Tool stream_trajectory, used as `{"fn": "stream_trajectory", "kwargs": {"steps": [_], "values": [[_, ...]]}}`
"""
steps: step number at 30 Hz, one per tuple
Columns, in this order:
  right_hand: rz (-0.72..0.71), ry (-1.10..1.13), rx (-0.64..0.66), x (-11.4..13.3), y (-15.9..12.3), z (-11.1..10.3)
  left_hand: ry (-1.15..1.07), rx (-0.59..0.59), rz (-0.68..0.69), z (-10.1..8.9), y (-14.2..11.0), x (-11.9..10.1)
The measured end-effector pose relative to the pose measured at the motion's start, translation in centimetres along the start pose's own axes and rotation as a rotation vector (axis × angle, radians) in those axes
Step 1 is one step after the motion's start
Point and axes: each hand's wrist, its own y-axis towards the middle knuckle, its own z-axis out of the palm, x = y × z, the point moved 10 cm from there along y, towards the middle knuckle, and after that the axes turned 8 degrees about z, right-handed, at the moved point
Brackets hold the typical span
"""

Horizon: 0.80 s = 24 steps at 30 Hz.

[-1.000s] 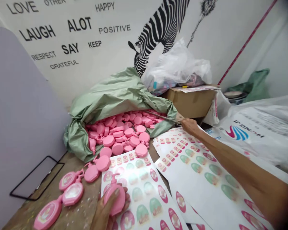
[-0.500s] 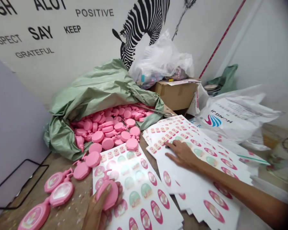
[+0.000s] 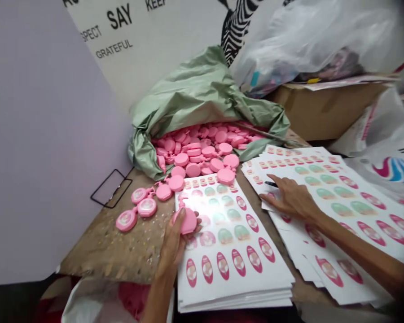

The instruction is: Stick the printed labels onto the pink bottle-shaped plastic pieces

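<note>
Pink bottle [image 3: 187, 221] in left hand [image 3: 181, 226], above sheets [image 3: 235, 287] at worktop's [image 3: 121, 251] front edge; right hand [image 3: 291, 195], fingers spread, holding black pen [image 3: 271, 184] over right-hand sheets [image 3: 326, 179]; sack [image 3: 195, 94] behind.

The brown, speckled table [image 3: 121, 251] carries a green sack [image 3: 195, 98] spilling pink bottles [image 3: 192, 169]. Relative to the sack, a sticker-sheet stack [image 3: 229, 278] lies in front, more sheets [image 3: 350, 215] right, three labelled bottles [image 3: 147, 207] front-left.

Pink round pump bottles [image 3: 191, 156] spill from a green sack [image 3: 195, 98]; below it, the left hand [image 3: 182, 229] holds one over sticker sheets [image 3: 222, 282].
</note>
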Motion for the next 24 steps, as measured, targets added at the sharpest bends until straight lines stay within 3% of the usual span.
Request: {"fn": "stream_trajectory", "kwargs": {"steps": [4, 7, 9, 11, 14, 18, 21, 24], "values": [[0.052, 0.008, 0.076, -0.1, -1.5, 0.8, -0.021, 0.013, 0.008, -1.0, 0.2, 0.0], [0.118, 0.051, 0.071, -0.8, -1.9, -0.2, -0.050, 0.014, 0.017, -1.7, 0.3, -0.1], [0.146, 0.171, 0.066, 0.1, -2.5, -1.3, -0.068, -0.007, 0.045, -2.3, 0.3, -0.6], [0.127, 0.355, 0.078, 2.7, -3.2, -2.1, -0.070, -0.029, 0.082, -2.7, 0.4, -1.4], [-0.030, 0.581, 0.107, 9.2, -4.1, -2.8, -0.049, -0.023, 0.086, -2.3, 0.3, -1.7], [-0.234, 0.603, 0.063, 17.0, -3.3, -2.8, -0.067, 0.009, 0.064, -0.7, 0.7, -1.1], [-0.250, 0.556, -0.005, 19.8, -1.2, -1.8, -0.082, 0.007, 0.078, 0.3, 2.0, -0.8], [-0.235, 0.504, -0.066, 20.8, 0.5, -0.7, -0.085, 0.020, 0.096, 1.1, 3.6, -1.0]]}}
